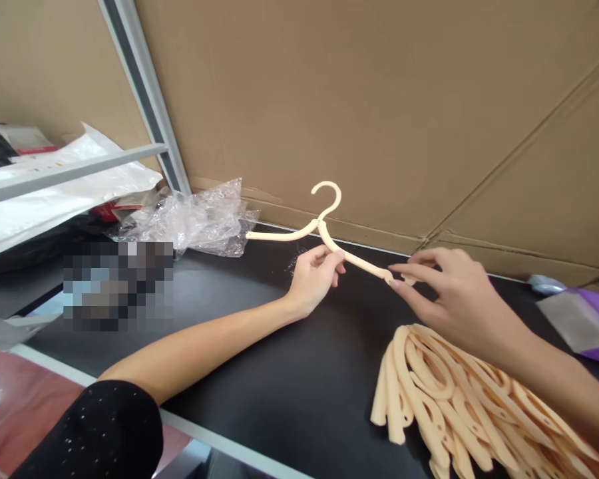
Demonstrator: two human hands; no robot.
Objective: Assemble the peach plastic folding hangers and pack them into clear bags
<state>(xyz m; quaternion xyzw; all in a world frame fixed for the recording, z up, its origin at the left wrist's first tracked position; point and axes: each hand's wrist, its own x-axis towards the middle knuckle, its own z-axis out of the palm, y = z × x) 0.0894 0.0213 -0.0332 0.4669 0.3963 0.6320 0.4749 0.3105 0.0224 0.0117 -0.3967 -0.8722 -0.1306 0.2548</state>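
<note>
A cream plastic clothes hanger (pixel 362 261) is held up over the black tabletop, its hook at the top and its two arms spread. My left hand (pixel 315 276) pinches the hanger's right arm between thumb and fingers, near the middle. At the far end of that same arm, my right hand (pixel 444 283) has thumb and fingertips closed on the tip, where a small cream piece partly shows behind the fingers. Below my right forearm lies a heap of cream hangers (pixel 459 399), looking folded and tangled together.
Crumpled clear plastic wrap (pixel 199 223) lies at the back left, beside a white plastic bag (pixel 70 179) and a grey metal frame post (pixel 150 93). Cardboard (pixel 379 120) stands upright behind the black table (pixel 259 372). A purple package (pixel 594 319) sits at the right edge.
</note>
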